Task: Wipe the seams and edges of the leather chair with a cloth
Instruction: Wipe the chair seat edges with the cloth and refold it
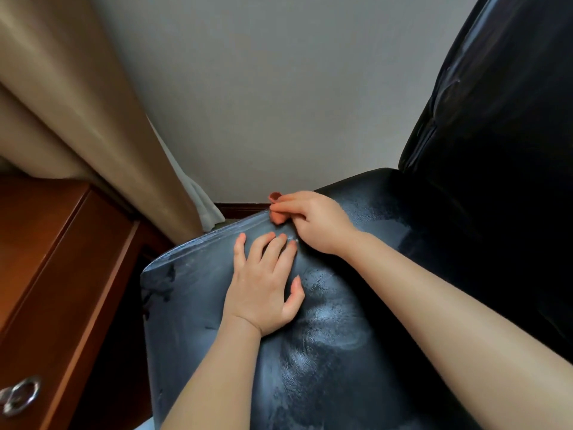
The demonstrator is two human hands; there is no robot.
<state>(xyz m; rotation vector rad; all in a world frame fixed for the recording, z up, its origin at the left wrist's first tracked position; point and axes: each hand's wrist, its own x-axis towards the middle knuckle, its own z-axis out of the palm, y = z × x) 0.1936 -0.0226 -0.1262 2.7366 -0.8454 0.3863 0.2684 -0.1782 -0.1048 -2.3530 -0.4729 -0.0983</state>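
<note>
A black leather chair seat [328, 346] fills the lower middle of the head view, with its backrest [502, 119] rising at the right. The seat's far stitched edge [217, 232] runs up toward the wall. My right hand [313, 221] grips a small orange cloth [277, 216] bunched in its fingers and holds it against that far edge. My left hand [263, 283] lies flat on the seat just below it, fingers straight and spread, pressing on the leather. Most of the cloth is hidden inside my right hand.
A reddish wooden cabinet [55, 259] with a metal ring handle [20, 397] stands close on the left. A beige curtain [77, 103] hangs behind it, against a grey wall [279, 88]. A dark baseboard [238, 209] runs beyond the seat edge.
</note>
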